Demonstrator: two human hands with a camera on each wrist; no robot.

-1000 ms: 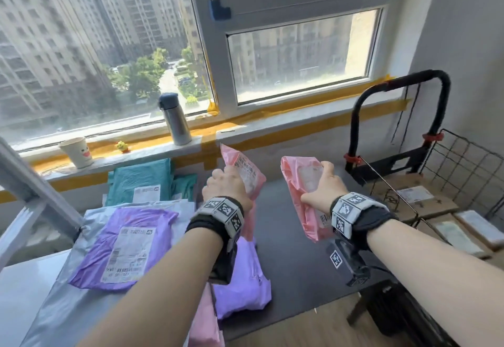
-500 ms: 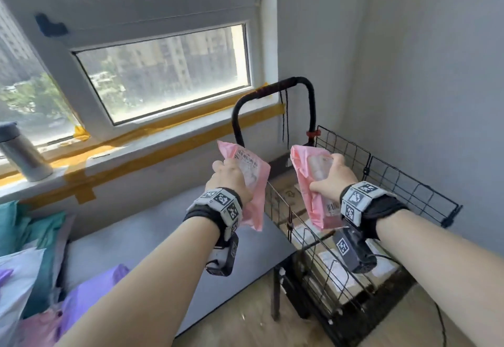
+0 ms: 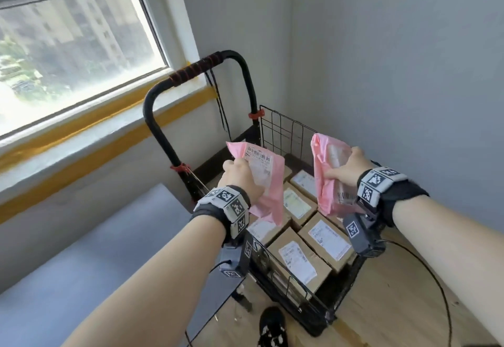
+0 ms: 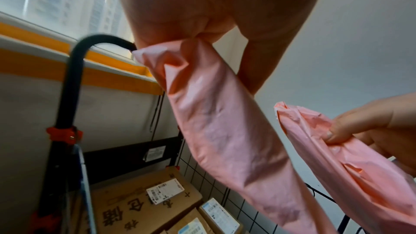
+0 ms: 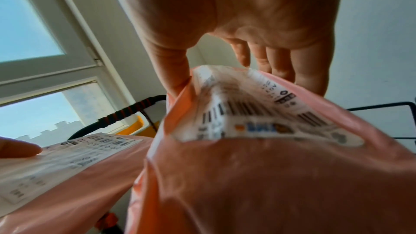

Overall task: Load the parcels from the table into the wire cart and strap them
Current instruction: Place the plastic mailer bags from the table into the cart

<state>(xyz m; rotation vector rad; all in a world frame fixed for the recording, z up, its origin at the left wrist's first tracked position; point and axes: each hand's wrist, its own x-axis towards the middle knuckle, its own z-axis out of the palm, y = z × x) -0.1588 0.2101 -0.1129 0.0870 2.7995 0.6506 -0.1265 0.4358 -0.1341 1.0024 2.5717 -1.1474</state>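
My left hand (image 3: 241, 180) grips a pink mailer bag (image 3: 268, 183) with a white label, held upright above the left side of the black wire cart (image 3: 289, 131). My right hand (image 3: 347, 168) grips a second pink mailer bag (image 3: 326, 185) above the cart's right side. In the left wrist view the left bag (image 4: 225, 131) hangs from pinched fingers and the right bag (image 4: 337, 163) shows beside it. The right wrist view shows the right bag's label (image 5: 258, 113) close up. Several cardboard boxes (image 3: 300, 262) with labels fill the cart floor below both bags.
The cart's black handle (image 3: 196, 74) rises against the window sill with yellow tape (image 3: 95, 117). Black cords (image 3: 218, 101) hang from the handle. A grey table (image 3: 81, 278) lies at the lower left. A shoe (image 3: 272, 327) stands on the wood floor by the cart.
The view has swung right from the table of parcels to the cart. Both hands, each holding its pink bag, have moved from over the table to above the cart's boxes.
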